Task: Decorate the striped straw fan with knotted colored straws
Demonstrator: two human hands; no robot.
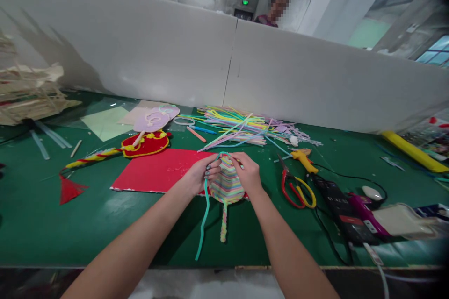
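Head view: 2 hands, both busy at 1 striped fan (pixel 227 188), front-centre of the green table (pixel 115 238). L hand (pixel 202 175) curls at the fan's upper-left rim, pinching 1 teal stem (pixel 202 231); its loose end hangs down past the fan, L of the 1 braided handle (pixel 223 224). R hand (pixel 248 172) pinches at the upper-right rim, thumb & fingers closed on the same stem where it arcs over the top; exact fingertip contact too small to tell. Fan overlaps the near R part of 1 red board (pixel 150 173). L of that: 1 red fan (pixel 145 145) w/ yellow trim, 1 twisted handle & 1 red tassel (pixel 72 190). Just behind it, purple cutouts (pixel 154 119), approx 2, overlapping. Back-centre: 1 pile of stems (pixel 238 124), too many to count, w/ 1 blue pen (pixel 203 129), 1 orange pen (pixel 197 134) & 1 ring (pixel 184 121) nearby. R side: 1 pr scissors (pixel 289 179), 1 red loop + 1 yellow; 1 glue gun (pixel 305 161) just beyond; 1 phone (pixel 340 203) reading 01:42:02; 1 yellow tube (pixel 416 152) far R. Bkgd: 1 person (pixel 277 7) behind the partition (pixel 157 46).
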